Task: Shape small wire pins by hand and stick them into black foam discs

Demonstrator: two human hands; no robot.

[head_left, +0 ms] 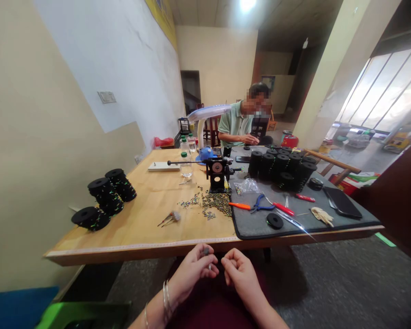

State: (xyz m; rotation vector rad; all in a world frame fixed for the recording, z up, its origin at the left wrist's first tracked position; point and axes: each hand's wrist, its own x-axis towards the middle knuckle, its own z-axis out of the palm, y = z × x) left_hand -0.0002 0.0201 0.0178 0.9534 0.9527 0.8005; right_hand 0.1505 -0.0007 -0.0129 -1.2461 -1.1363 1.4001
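Note:
My left hand (194, 266), with bangles at the wrist, is raised in front of the table's near edge. Its fingers are curled round a small dark piece (206, 251), too small to name. Close beside it, my right hand (239, 273) has thumb and forefinger pinched together; whatever may be between them cannot be made out. Beyond the hands, a pile of small dark and brassy pieces (217, 201) lies on the wooden table (133, 233). Left of that pile is a little bundle with thin prongs (171, 218).
A black hand-cranked device (217, 173) stands behind the pile, near a blue-based lamp (205, 153). Black spools stand at left (101, 194) and right (274, 164). Blue-handled pliers (261, 203), tweezers (291, 220) and a phone (342, 202) lie on the grey mat (250, 228). Another person (238, 121) sits opposite.

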